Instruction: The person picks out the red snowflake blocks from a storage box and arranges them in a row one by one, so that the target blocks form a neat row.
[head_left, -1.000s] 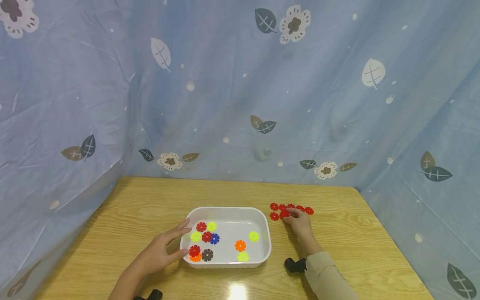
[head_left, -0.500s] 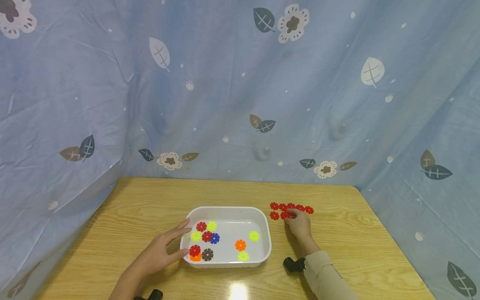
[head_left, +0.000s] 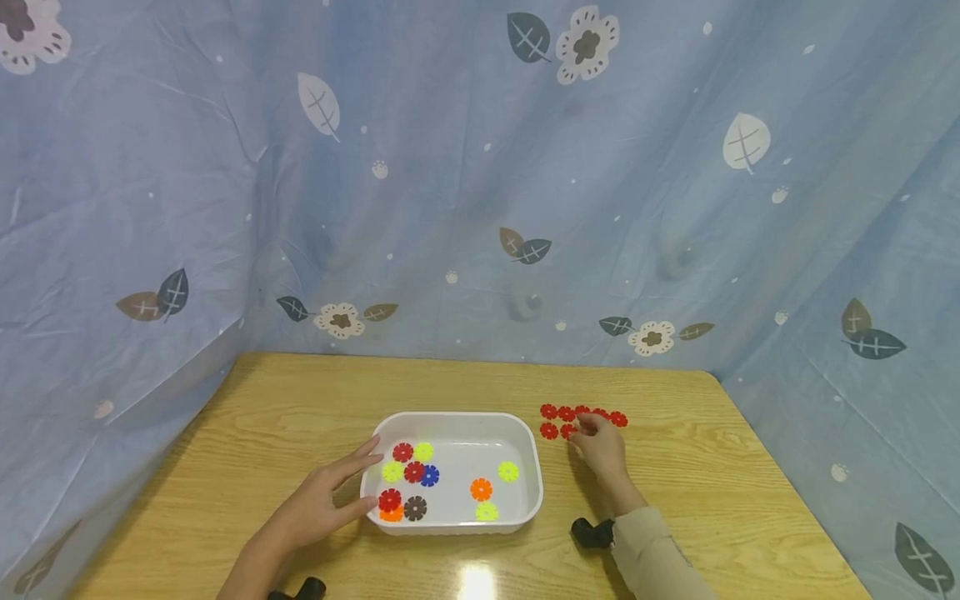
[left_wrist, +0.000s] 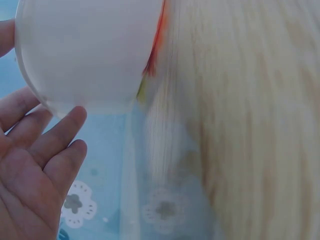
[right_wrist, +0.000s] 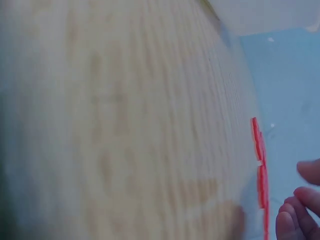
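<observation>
A white plastic tray (head_left: pixel 450 527) holds several notched snowflake discs, among them a red disc (head_left: pixel 402 452), a blue disc (head_left: pixel 430 476) and an orange disc (head_left: pixel 481 489). My left hand (head_left: pixel 318 504) spans the tray's left end, its spread fingers and thumb touching the rim. To the right of the tray lie two rows of red snowflake discs (head_left: pixel 549 412) on the table. Just beside the shorter front row is my right hand (head_left: pixel 602 450), loosely bent and partly covering the rows. In the right wrist view its thumb and fingertips are apart, with no disc visible between them.
The wooden table (head_left: pixel 675 500) meets a blue patterned curtain (head_left: pixel 450 208) at its back and sides. Inside the tray are also yellow discs (head_left: pixel 507 472) and a dark brown disc (head_left: pixel 415 508). A black wrist mount (head_left: pixel 592 533) sits by the right sleeve.
The right fingers have let go of a red disc, which lies in the front row, and have lifted slightly off it. My left hand stays at the tray.
</observation>
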